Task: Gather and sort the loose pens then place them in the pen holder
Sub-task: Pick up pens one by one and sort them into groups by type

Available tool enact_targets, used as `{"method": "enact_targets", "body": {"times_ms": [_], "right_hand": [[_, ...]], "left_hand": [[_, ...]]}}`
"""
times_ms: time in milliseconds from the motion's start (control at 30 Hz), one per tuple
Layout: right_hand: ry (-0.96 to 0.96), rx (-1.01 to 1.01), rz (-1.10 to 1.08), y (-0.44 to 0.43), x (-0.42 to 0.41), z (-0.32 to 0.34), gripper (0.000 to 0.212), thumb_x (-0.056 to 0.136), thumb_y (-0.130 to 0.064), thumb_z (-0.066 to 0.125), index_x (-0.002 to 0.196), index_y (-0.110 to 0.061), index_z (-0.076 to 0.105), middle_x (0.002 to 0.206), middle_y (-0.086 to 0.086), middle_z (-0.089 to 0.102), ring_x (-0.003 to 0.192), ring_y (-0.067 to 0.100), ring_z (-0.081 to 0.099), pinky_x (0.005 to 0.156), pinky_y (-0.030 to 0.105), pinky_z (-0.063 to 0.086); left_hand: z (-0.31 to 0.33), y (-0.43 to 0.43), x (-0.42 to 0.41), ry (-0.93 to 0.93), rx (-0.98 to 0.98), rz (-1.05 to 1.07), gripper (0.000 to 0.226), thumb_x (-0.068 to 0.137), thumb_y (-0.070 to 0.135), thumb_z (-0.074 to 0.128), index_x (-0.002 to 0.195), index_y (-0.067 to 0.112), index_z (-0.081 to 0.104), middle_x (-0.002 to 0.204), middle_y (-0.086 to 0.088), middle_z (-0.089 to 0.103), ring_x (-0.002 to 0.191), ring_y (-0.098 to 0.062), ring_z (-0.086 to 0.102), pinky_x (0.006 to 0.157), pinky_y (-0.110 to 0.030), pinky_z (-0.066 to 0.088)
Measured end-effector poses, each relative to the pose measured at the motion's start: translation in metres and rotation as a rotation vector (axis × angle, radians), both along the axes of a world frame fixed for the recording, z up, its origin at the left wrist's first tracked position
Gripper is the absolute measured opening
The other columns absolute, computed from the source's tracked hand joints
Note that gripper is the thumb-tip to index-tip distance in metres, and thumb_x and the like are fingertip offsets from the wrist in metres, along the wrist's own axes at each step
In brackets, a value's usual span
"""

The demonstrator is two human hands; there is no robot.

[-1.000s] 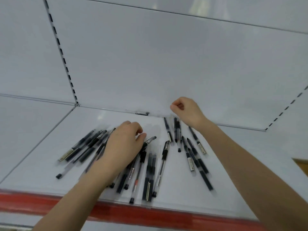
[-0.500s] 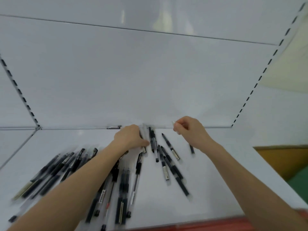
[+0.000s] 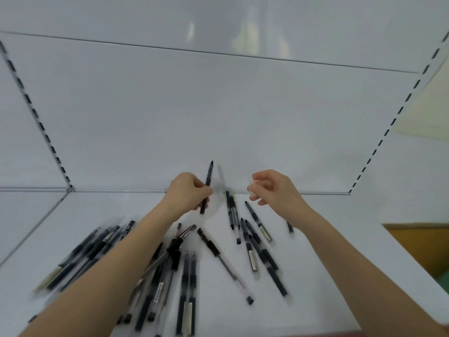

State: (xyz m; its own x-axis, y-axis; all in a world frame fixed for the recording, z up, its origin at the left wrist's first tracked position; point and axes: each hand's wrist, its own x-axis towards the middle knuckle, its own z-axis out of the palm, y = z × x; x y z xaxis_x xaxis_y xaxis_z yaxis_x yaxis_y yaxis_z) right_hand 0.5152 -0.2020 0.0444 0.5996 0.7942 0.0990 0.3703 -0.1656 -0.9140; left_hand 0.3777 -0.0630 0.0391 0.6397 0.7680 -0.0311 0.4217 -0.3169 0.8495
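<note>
Several black pens lie scattered on a white shelf (image 3: pixel 340 251). My left hand (image 3: pixel 187 193) grips one black pen (image 3: pixel 208 177) near the back of the shelf, holding it almost upright with its tip up. My right hand (image 3: pixel 274 189) pinches a small clear pen cap (image 3: pixel 252 187) beside it. A fan of pens (image 3: pixel 255 242) lies below my right hand, a bundle (image 3: pixel 170 276) lies under my left forearm, and another group (image 3: pixel 80 254) lies at the left. No pen holder is in view.
The shelf has a white back panel (image 3: pixel 218 117) with slotted uprights at left (image 3: pixel 36 113) and right (image 3: pixel 388 132). An orange and green surface (image 3: pixel 427 251) shows past the shelf's right edge.
My left hand has lifted one black pen off the shelf and stood it up. My right hand has risen slightly, holding the clear cap. The view has shifted closer and to the right.
</note>
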Motion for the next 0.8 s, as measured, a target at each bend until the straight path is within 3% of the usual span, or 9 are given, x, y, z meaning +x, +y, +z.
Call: {"method": "enact_targets", "body": {"times_ms": [67, 200, 400, 500, 600, 700, 800], "right_hand": [[0.022, 0.058, 0.04, 0.001, -0.006, 0.007, 0.026, 0.089, -0.012, 0.058, 0.114, -0.012, 0.053, 0.091, 0.005, 0.066, 0.073, 0.012, 0.066, 0.065, 0.017, 0.053], [0.091, 0.195, 0.111, 0.001, -0.023, 0.022, 0.025, 0.087, -0.01, 0.061, 0.11, -0.021, 0.058, 0.093, 0.012, 0.068, 0.075, 0.015, 0.07, 0.068, 0.018, 0.055], [0.203, 0.318, 0.183, -0.002, -0.044, 0.039, 0.023, 0.088, -0.005, 0.057, 0.103, -0.021, 0.062, 0.084, 0.006, 0.069, 0.069, 0.017, 0.07, 0.062, 0.02, 0.053], [0.114, 0.281, 0.201, -0.005, -0.049, 0.043, 0.024, 0.088, -0.007, 0.057, 0.108, -0.02, 0.057, 0.084, -0.001, 0.071, 0.066, 0.007, 0.066, 0.061, 0.018, 0.052], [0.031, 0.247, 0.21, -0.008, -0.05, 0.047, 0.015, 0.087, -0.009, 0.058, 0.095, -0.021, 0.062, 0.076, -0.012, 0.072, 0.066, -0.002, 0.061, 0.058, 0.013, 0.047], [-0.065, 0.229, 0.233, -0.01, -0.05, 0.051, 0.022, 0.091, -0.007, 0.052, 0.087, -0.024, 0.065, 0.066, -0.021, 0.065, 0.062, -0.006, 0.055, 0.059, 0.01, 0.045], [-0.116, 0.226, 0.256, -0.012, -0.051, 0.055, 0.025, 0.091, -0.006, 0.051, 0.085, -0.026, 0.066, 0.066, -0.022, 0.063, 0.06, -0.006, 0.054, 0.06, 0.009, 0.045]], "left_hand": [[0.011, -0.009, -0.013, -0.163, -0.019, 0.023, 0.007, 0.084, 0.007, 0.054, 0.078, 0.007, 0.058, 0.07, -0.01, 0.068, 0.062, -0.021, 0.066, 0.071, -0.039, 0.056], [0.023, -0.034, -0.041, -0.353, -0.029, 0.016, 0.006, 0.088, 0.009, 0.053, 0.085, 0.011, 0.057, 0.069, -0.005, 0.061, 0.049, -0.007, 0.059, 0.055, -0.023, 0.051], [0.018, -0.055, -0.07, -0.435, -0.003, 0.043, 0.009, 0.086, 0.014, 0.056, 0.081, 0.02, 0.06, 0.059, 0.008, 0.058, 0.047, -0.008, 0.045, 0.047, -0.017, 0.039], [0.016, -0.06, -0.08, -0.444, 0.025, 0.056, 0.011, 0.085, 0.014, 0.058, 0.079, 0.023, 0.061, 0.062, 0.001, 0.059, 0.049, -0.007, 0.043, 0.047, -0.015, 0.036], [0.016, -0.064, -0.088, -0.462, 0.042, 0.069, 0.011, 0.085, 0.017, 0.06, 0.078, 0.025, 0.063, 0.068, -0.01, 0.061, 0.053, -0.009, 0.046, 0.05, -0.017, 0.037], [0.016, -0.065, -0.093, -0.469, 0.047, 0.063, 0.011, 0.084, 0.022, 0.064, 0.076, 0.029, 0.064, 0.068, -0.004, 0.062, 0.053, -0.007, 0.047, 0.05, -0.015, 0.037], [0.016, -0.067, -0.096, -0.458, 0.045, 0.051, 0.017, 0.084, 0.015, 0.062, 0.076, 0.03, 0.063, 0.063, 0.007, 0.061, 0.048, -0.003, 0.043, 0.047, -0.011, 0.036]]}}
